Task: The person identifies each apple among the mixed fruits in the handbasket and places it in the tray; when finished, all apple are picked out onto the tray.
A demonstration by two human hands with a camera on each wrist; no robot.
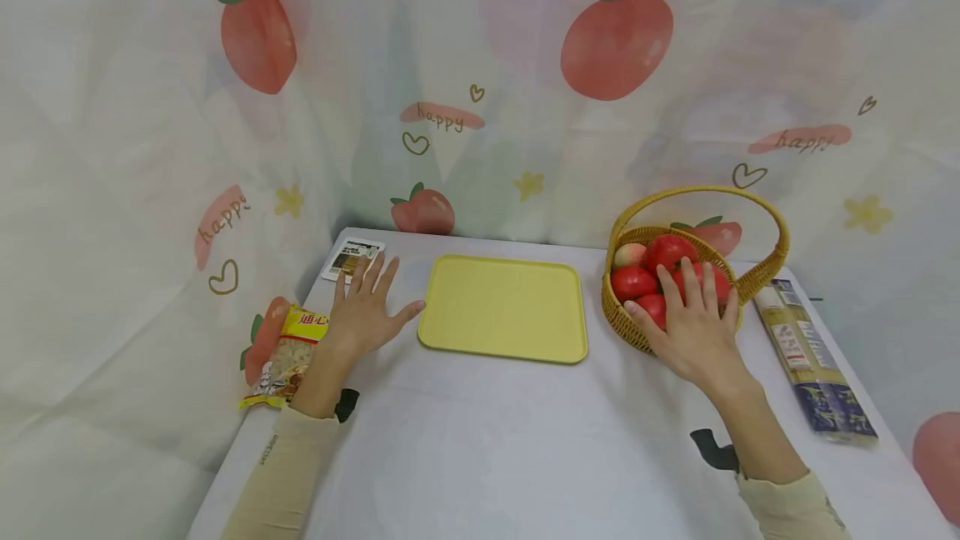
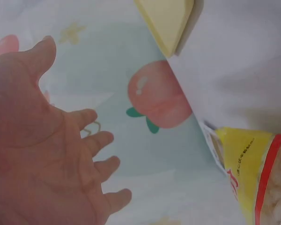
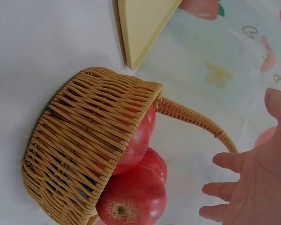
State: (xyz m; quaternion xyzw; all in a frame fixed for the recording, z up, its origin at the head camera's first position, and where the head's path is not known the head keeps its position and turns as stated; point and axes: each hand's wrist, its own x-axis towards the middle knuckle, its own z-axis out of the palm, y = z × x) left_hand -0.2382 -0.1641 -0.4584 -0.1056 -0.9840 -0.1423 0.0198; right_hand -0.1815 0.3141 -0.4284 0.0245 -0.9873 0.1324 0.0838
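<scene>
My left hand point(image 1: 365, 315) has its fingers spread, holding nothing, between the yellow tray point(image 1: 501, 308) and a yellow-topped bag of pasta point(image 1: 288, 361). The left wrist view shows its bare palm point(image 2: 42, 150) with the bag point(image 2: 248, 164) off to the side. In the head view my right hand point(image 1: 693, 336) overlaps the front of a wicker basket point(image 1: 626, 327), fingers straight. The right wrist view shows that hand point(image 3: 257, 183) apart from the basket point(image 3: 79, 140), above its fruit. Red fruits point(image 1: 633, 282) and one paler fruit point(image 1: 629, 255) fill the basket.
A small white packet point(image 1: 352, 260) lies at the back left. Long clear packs with blue ends point(image 1: 817, 357) lie along the right side of the white table point(image 1: 495, 457). The basket's tall handle point(image 1: 697, 190) arches up near the printed cloth backdrop point(image 1: 510, 140).
</scene>
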